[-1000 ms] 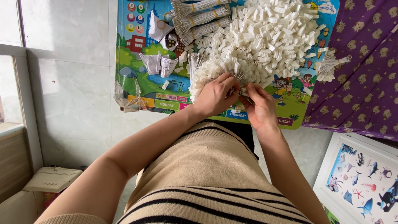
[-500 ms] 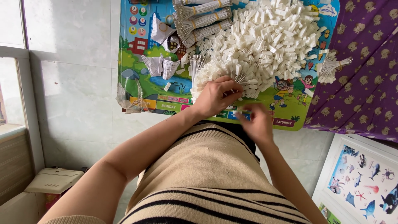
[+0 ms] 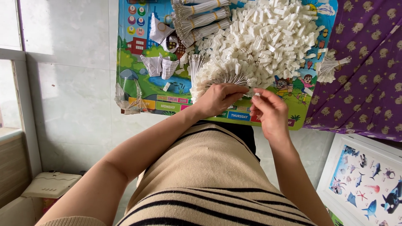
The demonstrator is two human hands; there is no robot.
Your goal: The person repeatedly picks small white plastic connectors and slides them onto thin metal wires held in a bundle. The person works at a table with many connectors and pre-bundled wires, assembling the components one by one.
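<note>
My left hand grips a fan of thin wires tipped with small white plastic pieces, holding the bundle at its base. My right hand pinches one small white piece between thumb and fingertips, right beside the fan. Behind both hands lies a big heap of loose white plastic pieces on a colourful picture board.
Tied bundles of wires and folded paper scraps lie on the board's left part. A small wire bundle rests at its right edge, on purple patterned cloth. A sea-animal picture board is lower right, a beige box lower left.
My right hand came out from under the left hand and moved right and up, now holding a white piece at the fan's edge. The left hand shifted slightly left with the fan.
</note>
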